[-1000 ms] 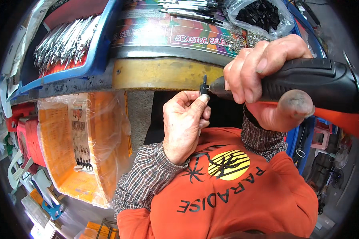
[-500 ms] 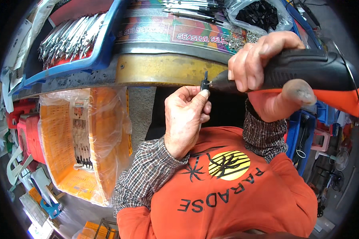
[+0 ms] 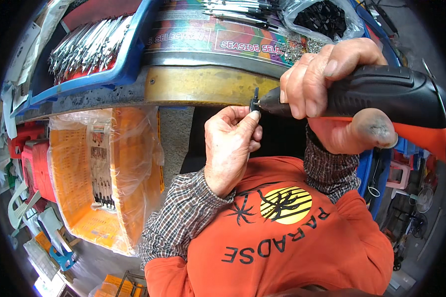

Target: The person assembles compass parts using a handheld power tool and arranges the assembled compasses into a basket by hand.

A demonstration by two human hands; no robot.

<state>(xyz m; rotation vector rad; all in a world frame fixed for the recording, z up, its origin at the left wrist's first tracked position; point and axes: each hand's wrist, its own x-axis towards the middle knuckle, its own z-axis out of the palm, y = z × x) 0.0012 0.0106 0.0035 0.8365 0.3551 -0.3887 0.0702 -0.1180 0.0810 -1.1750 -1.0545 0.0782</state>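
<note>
Between the thumb and fingers of my left hand (image 3: 229, 146), a small black plastic piece (image 3: 254, 100) with a thin upright stem is pinched just off the table's edge. My right hand (image 3: 324, 86) wraps round a black and orange electric screwdriver (image 3: 396, 94), held almost level, its thumb stretched along the near side. The screwdriver's nose points left, and its bit meets the side of the black piece. Whether a screw sits at the bit is too small to tell.
Ahead is a table with a yellow edge strip (image 3: 198, 86). On it lie small metal screws (image 3: 295, 51), slim black-and-silver parts (image 3: 240, 12) and a plastic bag (image 3: 354, 24) of black pieces. A blue tray (image 3: 129, 64) of similar slim parts stands left, above a plastic-lined orange crate (image 3: 79, 222).
The screwdriver has shifted slightly left, its nose closer against the black piece, and its rear end has dropped a little. My left hand has stayed nearly still.
</note>
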